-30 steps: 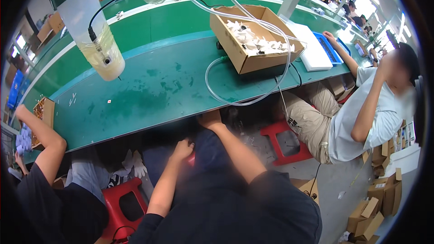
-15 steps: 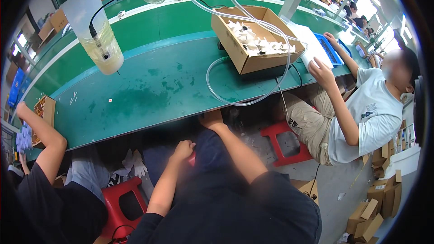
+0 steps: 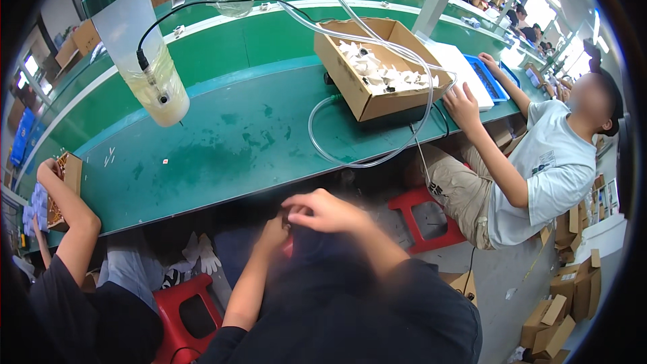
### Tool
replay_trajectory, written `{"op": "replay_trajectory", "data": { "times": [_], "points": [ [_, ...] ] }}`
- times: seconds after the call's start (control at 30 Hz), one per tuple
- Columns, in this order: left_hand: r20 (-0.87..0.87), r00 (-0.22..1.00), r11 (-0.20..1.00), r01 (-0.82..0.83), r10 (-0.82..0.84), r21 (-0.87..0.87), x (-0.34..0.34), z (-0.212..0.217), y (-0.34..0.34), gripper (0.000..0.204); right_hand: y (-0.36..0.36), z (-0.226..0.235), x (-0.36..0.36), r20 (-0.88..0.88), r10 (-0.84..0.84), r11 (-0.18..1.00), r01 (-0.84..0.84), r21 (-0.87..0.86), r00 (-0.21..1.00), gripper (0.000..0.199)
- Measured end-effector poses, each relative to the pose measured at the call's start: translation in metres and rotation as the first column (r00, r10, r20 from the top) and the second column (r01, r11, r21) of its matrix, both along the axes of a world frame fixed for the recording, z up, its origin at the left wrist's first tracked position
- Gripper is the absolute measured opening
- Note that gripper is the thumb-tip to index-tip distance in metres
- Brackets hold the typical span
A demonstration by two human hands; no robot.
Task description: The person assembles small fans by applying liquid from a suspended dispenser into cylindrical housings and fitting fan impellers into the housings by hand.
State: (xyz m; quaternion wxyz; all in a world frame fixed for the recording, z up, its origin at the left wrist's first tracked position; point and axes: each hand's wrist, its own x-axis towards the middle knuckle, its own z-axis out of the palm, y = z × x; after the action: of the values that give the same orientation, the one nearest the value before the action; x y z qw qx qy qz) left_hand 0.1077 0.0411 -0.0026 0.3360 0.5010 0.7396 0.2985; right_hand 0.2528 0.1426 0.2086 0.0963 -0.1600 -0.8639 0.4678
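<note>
My left hand is closed low over my lap, just in front of the workbench edge. What its fingers hold is hidden, though a small red patch shows beside it; I cannot tell if that is a held thing or a stool. Over it comes my right hand, slightly blurred, fingers partly bent and thumb apart, tips close to the left hand's top. Nothing visible lies between its fingers. Dark cloth covers my lap beneath both hands.
On the green bench stand a cardboard box of white parts, looped clear tubing and a hanging translucent container. Co-workers sit at left and right; the right one's hand is by a white block and blue tray.
My right hand has come out from beneath the bench edge, back to my left hand. The left has barely moved. The right co-worker's near hand has shifted left toward the cardboard box.
</note>
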Motion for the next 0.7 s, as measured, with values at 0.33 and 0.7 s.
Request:
{"op": "replay_trajectory", "data": {
  "times": [0.33,0.7],
  "points": [
    [-0.032,0.997,0.992,0.066,-0.069,-0.104,-0.002,0.003,0.006,0.023,0.079,0.151,0.014,-0.354,-0.34,0.278,0.453,0.847,0.871,0.024],
    [-0.009,1.0,1.0,0.013,-0.013,-0.016,-0.003,0.005,-0.004,0.022,0.191,0.178,-0.028,0.407,-0.7,0.586,0.146,0.797,0.587,0.032]
  ]
}}
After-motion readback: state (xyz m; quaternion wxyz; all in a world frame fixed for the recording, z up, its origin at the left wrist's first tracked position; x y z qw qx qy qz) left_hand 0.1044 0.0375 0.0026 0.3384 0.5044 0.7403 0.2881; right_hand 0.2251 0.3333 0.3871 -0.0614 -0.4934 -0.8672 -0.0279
